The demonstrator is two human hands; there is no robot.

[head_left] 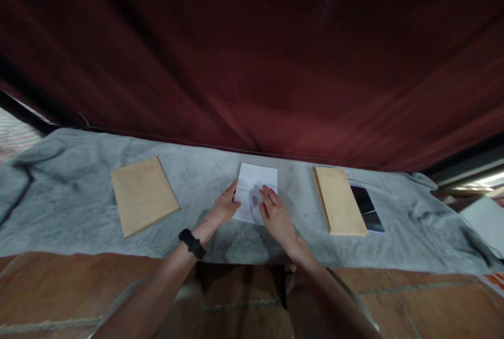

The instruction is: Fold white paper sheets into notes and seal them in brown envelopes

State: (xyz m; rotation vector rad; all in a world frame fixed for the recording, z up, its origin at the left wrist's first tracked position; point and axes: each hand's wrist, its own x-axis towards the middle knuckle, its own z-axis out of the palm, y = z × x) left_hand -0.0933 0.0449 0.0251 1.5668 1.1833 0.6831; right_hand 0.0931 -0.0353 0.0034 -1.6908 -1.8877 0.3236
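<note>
A white sheet of paper [252,179] with a crease across it lies on the grey cloth in front of me. My left hand [225,205] pinches its left edge, thumb on top and the other fingers partly hidden at the side. Across the lower right of the sheet rests my right hand [275,213], its fingers stretched out and slightly apart on the paper. To the left lies a flat brown envelope [144,194], tilted. On the right is a stack of brown envelopes [340,202].
A dark phone [368,209] lies partly under the envelope stack's right side. The grey cloth [86,171] covers a long narrow surface, backed by a dark red curtain [252,66]. A white object [486,223] stands at the far right. Tiled floor [433,307] shows below.
</note>
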